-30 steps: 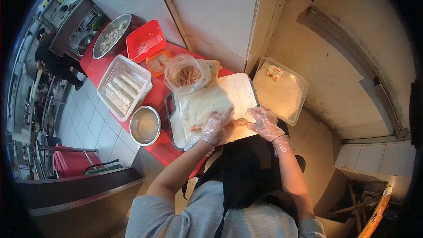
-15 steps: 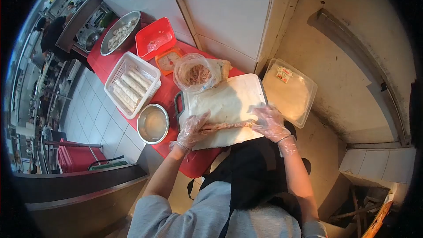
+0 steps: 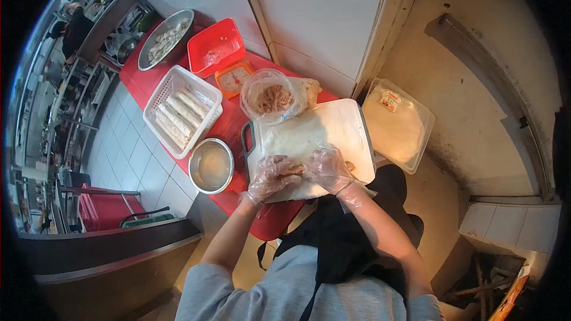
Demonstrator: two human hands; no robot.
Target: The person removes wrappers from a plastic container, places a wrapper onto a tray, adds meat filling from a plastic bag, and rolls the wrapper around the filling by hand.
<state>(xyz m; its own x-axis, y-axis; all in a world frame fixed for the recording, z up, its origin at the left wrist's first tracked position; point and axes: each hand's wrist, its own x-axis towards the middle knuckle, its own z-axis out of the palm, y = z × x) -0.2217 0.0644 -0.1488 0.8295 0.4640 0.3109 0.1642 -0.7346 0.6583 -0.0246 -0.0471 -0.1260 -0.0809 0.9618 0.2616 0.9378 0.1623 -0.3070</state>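
In thin clear plastic gloves, both my hands work low on the white cutting board (image 3: pixel 351 120). A pale thin wrapper sheet (image 3: pixel 291 138) covers much of the board. My left hand (image 3: pixel 272 177) has its fingers curled around the left part of a strip of minced meat filling (image 3: pixel 292 170) along the sheet's near side. My right hand (image 3: pixel 329 169) closes over the strip further right, close to the left hand. A small bit of filling lies right of it. The hands hide most of the strip. Behind the board, a clear plastic bag (image 3: pixel 262 83) holds more minced filling.
On the red table (image 3: pixel 134 86) stand a metal bowl of liquid (image 3: pixel 196 166), a white basket (image 3: pixel 208 122) of pale rolls, an orange scale (image 3: pixel 234 78), a red tray (image 3: pixel 215 52) and a large metal basin (image 3: pixel 146 50). A lidded tub (image 3: pixel 395 128) sits right. A person (image 3: pixel 76 30) stands far left.
My right hand has moved left along the filling strip, nearer my left hand. Both hands have closed in over the strip, which shows less now. The camera view has shifted slightly.
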